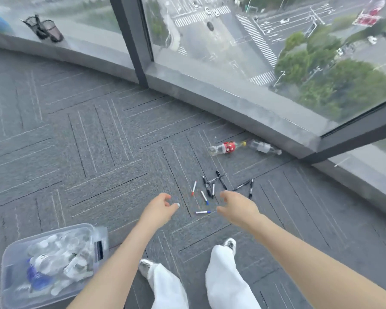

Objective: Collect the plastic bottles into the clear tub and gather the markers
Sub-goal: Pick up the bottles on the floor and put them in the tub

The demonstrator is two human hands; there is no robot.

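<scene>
Several markers (207,189) lie scattered on the grey carpet ahead of me, some white with red or blue caps, some black. My left hand (159,208) and my right hand (236,207) hover just short of them, fingers loosely curled, holding nothing. A white marker with a blue cap (202,212) lies between the two hands. Farther off, near the window sill, a bottle with a red label (226,148) and a clear bottle (263,147) lie on their sides. The clear tub (9,259) at lower left holds several plastic bottles.
A low grey sill (232,103) and floor-to-ceiling glass curve along the far side, with a dark frame post (134,41). Two dark mesh holders (45,29) stand on the sill at far left. My white trouser legs and shoes (223,270) are below.
</scene>
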